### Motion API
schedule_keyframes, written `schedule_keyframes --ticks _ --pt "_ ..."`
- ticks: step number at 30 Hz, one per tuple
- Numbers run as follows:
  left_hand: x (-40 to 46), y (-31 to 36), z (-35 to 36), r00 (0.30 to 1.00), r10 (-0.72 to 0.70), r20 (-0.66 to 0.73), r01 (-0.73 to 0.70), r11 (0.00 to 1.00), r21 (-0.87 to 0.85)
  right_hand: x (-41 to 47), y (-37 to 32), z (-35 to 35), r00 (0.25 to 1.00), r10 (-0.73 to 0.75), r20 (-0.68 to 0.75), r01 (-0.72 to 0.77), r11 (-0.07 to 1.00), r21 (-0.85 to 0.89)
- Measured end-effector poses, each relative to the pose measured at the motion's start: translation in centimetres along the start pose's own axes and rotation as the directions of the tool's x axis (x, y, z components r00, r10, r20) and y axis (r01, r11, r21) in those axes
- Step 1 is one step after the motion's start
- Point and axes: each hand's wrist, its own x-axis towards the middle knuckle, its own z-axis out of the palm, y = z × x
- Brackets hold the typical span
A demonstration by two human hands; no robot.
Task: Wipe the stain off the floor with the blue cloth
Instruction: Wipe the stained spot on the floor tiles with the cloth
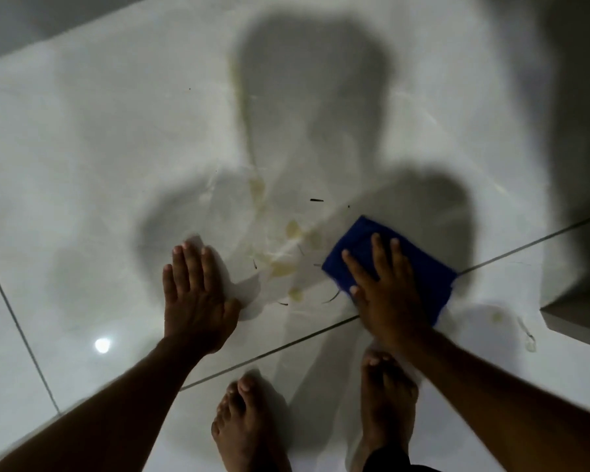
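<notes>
A folded blue cloth [419, 267] lies flat on the glossy white tile floor [99, 165], right of centre. My right hand [382, 287] presses down on the cloth with fingers spread. A yellowish stain [281, 267] in several blotches sits just left of the cloth, with a thin streak running up and away from it. My left hand [195, 294] rests flat on the bare floor left of the stain, fingers together, holding nothing. A smaller yellow smear [528, 338] lies at the right.
My two bare feet [249, 424] stand on the tile below the hands. A raised step or ledge [576, 321] juts in at the right. Dark grout lines cross the floor. My shadow covers the middle.
</notes>
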Motion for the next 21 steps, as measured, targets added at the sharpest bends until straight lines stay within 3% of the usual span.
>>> schedule_keyframes --ticks 6,8,10,12,14,16,18,19,21 --pt "1.2 -1.8 0.6 0.990 0.064 -0.126 -0.075 0.994 -0.080 9.6 -3.0 -0.2 0.983 0.022 -0.184 -0.033 0.998 -0.055" --pt "1.2 -1.8 0.9 0.990 0.052 -0.135 -0.066 0.993 -0.099 7.4 -5.3 1.8 0.970 -0.164 -0.179 0.145 0.983 -0.114" --pt "1.3 -1.7 0.9 0.993 0.008 -0.115 -0.021 0.994 -0.111 3.1 -5.3 3.6 0.906 -0.405 -0.121 0.382 0.907 -0.175" --pt "1.3 -1.7 0.9 0.993 -0.025 -0.112 0.012 0.994 -0.113 0.1 -3.5 4.1 0.842 -0.538 -0.048 0.518 0.830 -0.205" --pt "1.4 -1.8 1.0 0.991 -0.023 -0.129 0.010 0.995 -0.099 0.1 -2.0 3.6 0.869 -0.492 -0.045 0.473 0.855 -0.214" --pt "1.6 -2.0 1.4 0.986 -0.014 -0.164 -0.001 0.996 -0.089 1.9 -2.9 2.6 0.951 -0.281 -0.125 0.262 0.953 -0.153" --pt "1.7 -2.2 1.7 0.983 -0.005 -0.185 -0.011 0.996 -0.085 4.7 -6.1 2.0 0.979 -0.040 -0.199 0.030 0.998 -0.053" --pt "1.7 -2.3 1.8 0.982 -0.002 -0.188 -0.014 0.996 -0.085 6.1 -8.0 1.8 0.980 0.009 -0.198 -0.014 1.000 -0.021" --pt "1.6 -2.3 1.8 0.984 0.006 -0.180 -0.022 0.996 -0.087 7.6 -10.9 2.0 0.980 -0.099 -0.170 0.092 0.995 -0.047"
